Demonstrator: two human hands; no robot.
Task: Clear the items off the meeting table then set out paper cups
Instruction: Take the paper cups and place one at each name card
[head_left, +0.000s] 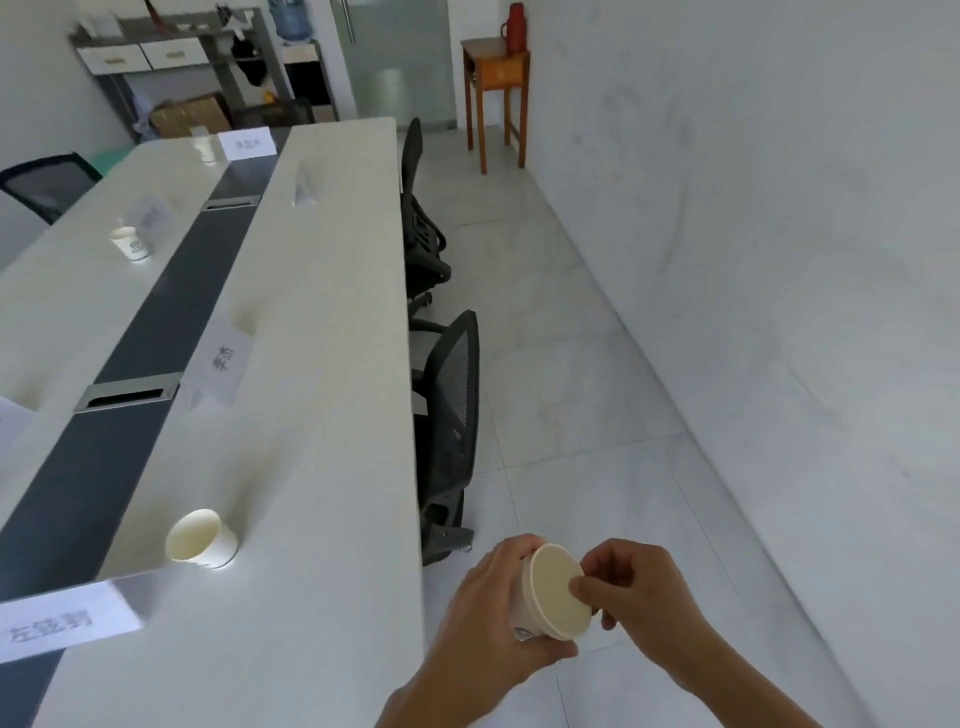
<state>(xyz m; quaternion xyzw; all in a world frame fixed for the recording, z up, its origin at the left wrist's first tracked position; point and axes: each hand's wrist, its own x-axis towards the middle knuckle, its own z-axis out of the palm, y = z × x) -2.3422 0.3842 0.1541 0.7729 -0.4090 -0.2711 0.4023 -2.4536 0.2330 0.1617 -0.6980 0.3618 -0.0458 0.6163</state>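
The left hand (493, 608) is wrapped around the side of a stack of paper cups (550, 597), which it holds off the right edge of the meeting table (332, 364), over the grey tiled floor (597, 415). The stack is tilted so that its open mouth faces the camera. The right hand (639, 592) pinches the rim of the top cup between thumb and fingers, on the side away from the table. I cannot tell how many cups are in the stack. On the table, at the near part, one empty paper cup (200, 538) stands just beside the dark middle strip (130, 374) of the table. Nearer than this cup, a white name card (57, 623) with dark characters stands across the strip. A second name card (221, 364) stands further along the table, on the right side of the strip. On the far side of the strip another paper cup (131, 243) stands beside a blurred card, and at the far end of the table there is one more name card (247, 143). Two black mesh office chairs (452, 395) are pushed against the right edge of the table.
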